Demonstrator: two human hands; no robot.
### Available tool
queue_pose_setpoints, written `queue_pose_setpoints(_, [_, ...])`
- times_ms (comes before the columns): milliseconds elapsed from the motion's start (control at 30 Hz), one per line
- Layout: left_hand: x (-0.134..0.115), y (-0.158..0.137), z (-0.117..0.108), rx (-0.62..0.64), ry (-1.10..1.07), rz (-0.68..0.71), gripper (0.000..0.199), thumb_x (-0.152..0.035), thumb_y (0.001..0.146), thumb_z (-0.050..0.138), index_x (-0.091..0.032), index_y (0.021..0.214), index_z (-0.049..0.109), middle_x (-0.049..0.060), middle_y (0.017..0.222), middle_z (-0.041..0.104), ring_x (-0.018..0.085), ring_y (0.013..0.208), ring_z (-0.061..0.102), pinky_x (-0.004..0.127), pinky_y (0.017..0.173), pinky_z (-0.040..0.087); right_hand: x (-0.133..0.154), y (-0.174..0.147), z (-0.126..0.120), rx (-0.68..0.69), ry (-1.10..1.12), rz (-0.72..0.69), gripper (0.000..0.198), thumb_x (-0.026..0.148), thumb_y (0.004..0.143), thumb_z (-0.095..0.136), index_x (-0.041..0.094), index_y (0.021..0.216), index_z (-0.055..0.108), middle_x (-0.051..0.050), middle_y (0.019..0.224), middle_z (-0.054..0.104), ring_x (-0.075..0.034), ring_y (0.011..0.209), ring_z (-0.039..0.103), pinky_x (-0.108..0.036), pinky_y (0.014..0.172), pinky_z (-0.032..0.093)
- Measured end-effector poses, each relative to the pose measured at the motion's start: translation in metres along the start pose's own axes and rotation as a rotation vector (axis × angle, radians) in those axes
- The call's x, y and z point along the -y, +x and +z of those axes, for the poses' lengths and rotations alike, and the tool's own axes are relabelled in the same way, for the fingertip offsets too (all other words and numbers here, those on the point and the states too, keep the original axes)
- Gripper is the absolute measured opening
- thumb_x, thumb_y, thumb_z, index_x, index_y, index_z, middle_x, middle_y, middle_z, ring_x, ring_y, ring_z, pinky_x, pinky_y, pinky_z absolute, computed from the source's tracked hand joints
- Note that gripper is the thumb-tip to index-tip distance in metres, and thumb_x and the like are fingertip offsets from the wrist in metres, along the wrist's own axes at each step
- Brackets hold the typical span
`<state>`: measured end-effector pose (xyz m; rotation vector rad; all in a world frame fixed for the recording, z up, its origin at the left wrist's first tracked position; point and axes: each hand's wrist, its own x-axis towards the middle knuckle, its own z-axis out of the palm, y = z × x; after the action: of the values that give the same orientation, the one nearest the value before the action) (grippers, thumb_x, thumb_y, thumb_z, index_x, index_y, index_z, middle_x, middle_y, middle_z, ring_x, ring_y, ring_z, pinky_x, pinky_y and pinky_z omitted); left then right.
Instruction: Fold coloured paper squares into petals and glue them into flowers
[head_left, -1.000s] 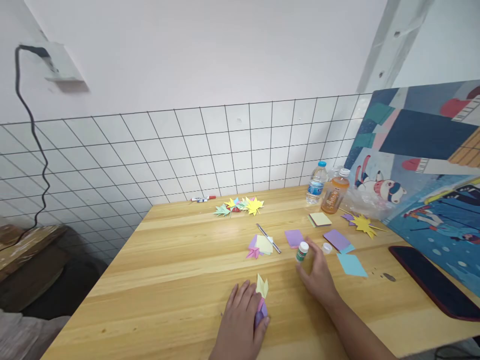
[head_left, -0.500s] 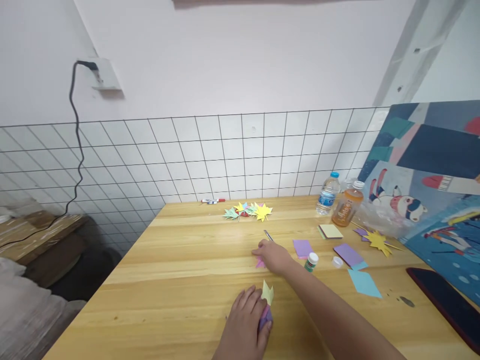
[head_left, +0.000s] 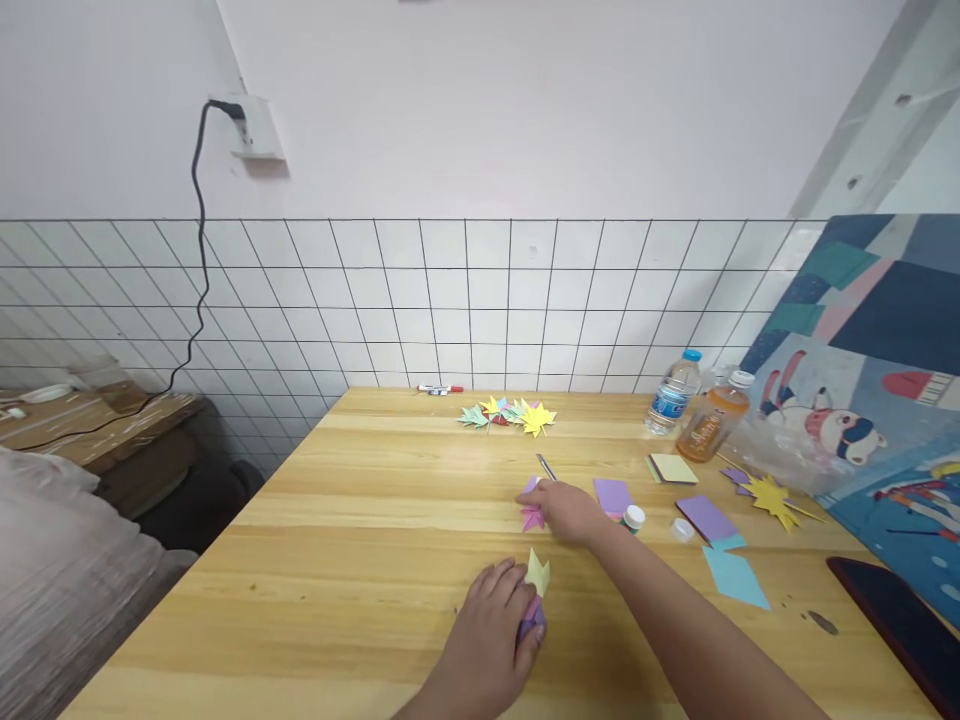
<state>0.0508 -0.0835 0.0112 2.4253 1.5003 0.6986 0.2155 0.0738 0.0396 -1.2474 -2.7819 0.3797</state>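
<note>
My left hand (head_left: 491, 628) lies over a folded paper piece near the front of the table, its fingers curled on it and the thumb at its side. The pale yellow pointed tip (head_left: 538, 572) and the purple lower part (head_left: 533, 618) of that piece stick out to the right. Farther back, my right hand (head_left: 571, 512) has its fingers down on a pink and purple folded paper (head_left: 532, 518), partly hidden under them. A thin pen-like tool (head_left: 546, 466) lies just beyond this hand, and a small white-capped bottle (head_left: 634, 518) stands beside the wrist.
Folded paper leaves (head_left: 535, 419) and markers (head_left: 440, 389) lie along the back. To the right are purple sheets (head_left: 705, 520), a blue sheet (head_left: 736, 577), a paper stack (head_left: 673, 469), a water bottle (head_left: 673, 393), an orange drink bottle (head_left: 714, 417), a yellow leaf (head_left: 769, 500) and a dark phone-like slab (head_left: 892, 630).
The view has shifted a little. More of the pink paper, with a purple part at its far side, now shows around my right fingers. My left hand stays on its folded piece.
</note>
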Motion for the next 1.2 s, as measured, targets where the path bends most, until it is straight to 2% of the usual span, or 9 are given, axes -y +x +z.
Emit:
queue_pose_setpoints(167, [0.000, -0.001, 0.001, -0.009, 0.007, 0.006, 0.030, -0.029, 0.084, 0.049, -0.025, 0.113, 0.055, 0.004, 0.123, 0.057, 0.023, 0.118, 0.046, 0.042, 0.104, 0.035, 0.005, 0.002, -0.005, -0.026, 0.019, -0.016, 0.019, 0.015, 0.075, 0.058, 0.022, 0.092, 0.065, -0.006, 0.106, 0.057, -0.018, 0.087, 0.057, -0.026, 0.070, 0.038])
queue_pose_setpoints(267, [0.000, -0.002, 0.000, -0.012, -0.013, -0.012, 0.030, -0.030, 0.085, 0.049, -0.026, 0.114, 0.055, 0.003, 0.124, 0.056, 0.022, 0.119, 0.045, 0.041, 0.106, 0.033, 0.008, -0.007, -0.006, -0.080, 0.077, 0.036, 0.011, 0.015, 0.075, 0.056, 0.020, 0.084, 0.063, -0.004, 0.091, 0.062, -0.018, 0.083, 0.057, -0.025, 0.068, 0.037])
queue_pose_setpoints(367, [0.001, -0.003, 0.001, 0.009, 0.036, 0.005, 0.032, -0.029, 0.086, 0.047, -0.027, 0.117, 0.053, 0.003, 0.126, 0.054, 0.022, 0.121, 0.043, 0.042, 0.106, 0.032, 0.012, -0.028, 0.001, -0.135, 0.170, 0.110, 0.013, 0.020, 0.081, 0.050, 0.020, 0.086, 0.062, -0.002, 0.080, 0.064, -0.017, 0.075, 0.058, -0.024, 0.064, 0.039])
queue_pose_setpoints(400, [0.002, -0.003, 0.002, 0.015, 0.065, 0.017, 0.034, -0.029, 0.086, 0.047, -0.026, 0.119, 0.052, 0.003, 0.128, 0.053, 0.023, 0.122, 0.042, 0.043, 0.106, 0.032, 0.014, -0.036, 0.006, -0.144, 0.235, 0.127, 0.015, 0.022, 0.082, 0.047, 0.021, 0.086, 0.062, -0.001, 0.078, 0.065, -0.016, 0.073, 0.058, -0.024, 0.063, 0.040])
queue_pose_setpoints(500, [0.005, -0.004, 0.007, 0.020, 0.136, 0.040, 0.040, -0.034, 0.088, 0.046, -0.026, 0.127, 0.047, 0.005, 0.134, 0.049, 0.025, 0.125, 0.039, 0.045, 0.105, 0.032, 0.018, -0.060, 0.019, -0.229, 0.686, 0.290, 0.014, 0.029, 0.078, 0.053, 0.020, 0.078, 0.064, -0.001, 0.075, 0.066, -0.017, 0.072, 0.060, -0.025, 0.063, 0.043])
queue_pose_setpoints(633, [0.010, -0.004, 0.012, 0.031, 0.162, 0.058, 0.046, -0.041, 0.088, 0.046, -0.026, 0.131, 0.044, 0.005, 0.139, 0.045, 0.026, 0.128, 0.036, 0.044, 0.106, 0.032, 0.023, -0.078, 0.030, -0.361, 0.777, 0.416, 0.008, 0.027, 0.067, 0.060, 0.019, 0.069, 0.060, 0.002, 0.065, 0.060, -0.014, 0.060, 0.053, -0.023, 0.056, 0.040])
queue_pose_setpoints(833, [0.013, -0.005, 0.014, 0.042, 0.142, 0.063, 0.046, -0.036, 0.087, 0.046, -0.026, 0.132, 0.043, 0.003, 0.139, 0.045, 0.025, 0.127, 0.036, 0.043, 0.107, 0.031, 0.027, -0.081, 0.037, -0.306, 1.117, 0.480, 0.016, 0.032, 0.064, 0.062, 0.020, 0.066, 0.053, 0.005, 0.057, 0.053, -0.011, 0.050, 0.046, -0.021, 0.047, 0.037])
queue_pose_setpoints(1000, [0.011, -0.005, 0.012, 0.050, 0.135, 0.063, 0.048, -0.038, 0.087, 0.047, -0.025, 0.133, 0.042, 0.005, 0.138, 0.046, 0.026, 0.127, 0.037, 0.044, 0.106, 0.032, 0.027, -0.078, 0.038, -0.391, 0.958, 0.476, 0.015, 0.028, 0.063, 0.065, 0.018, 0.061, 0.055, 0.004, 0.057, 0.054, -0.012, 0.055, 0.047, -0.021, 0.052, 0.037])
queue_pose_setpoints(1200, [0.013, -0.005, 0.013, 0.083, 0.150, 0.055, 0.047, -0.040, 0.089, 0.044, -0.026, 0.133, 0.041, 0.004, 0.140, 0.044, 0.025, 0.128, 0.036, 0.044, 0.106, 0.032, 0.031, -0.078, 0.043, -0.328, 1.115, 0.417, 0.017, 0.027, 0.062, 0.069, 0.017, 0.069, 0.057, 0.004, 0.061, 0.055, -0.011, 0.057, 0.047, -0.021, 0.054, 0.037])
